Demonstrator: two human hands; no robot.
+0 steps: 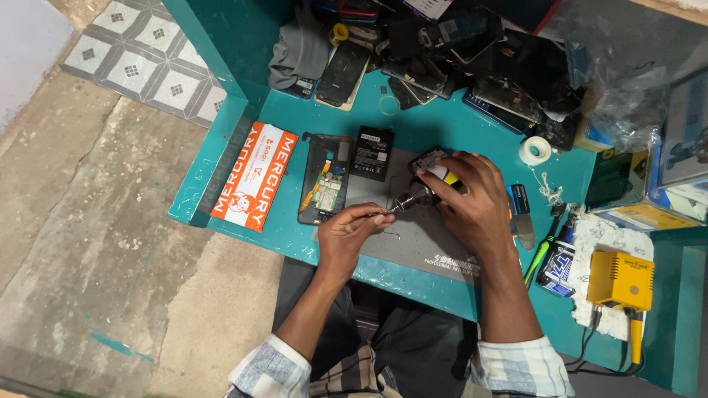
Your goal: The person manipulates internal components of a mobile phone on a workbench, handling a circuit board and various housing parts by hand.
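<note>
Left hand (346,234) pinching thin metal tweezers (375,214); right hand (472,195) curled palm-down, gripping small dark screwdriver (413,197), tips meeting between hands.

A phone repair workshop: teal bench (442,125), heap of broken phones (472,59), opened handset (324,180), soldering station (621,280).

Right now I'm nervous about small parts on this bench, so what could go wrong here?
The left hand pinches a thin tool at the mat's front edge; anything dropped there could roll onto the floor. The opened phone lies exposed beside the loose battery, so a slip might scratch or puncture them. The right hand covers what it grips, hiding it.
</note>
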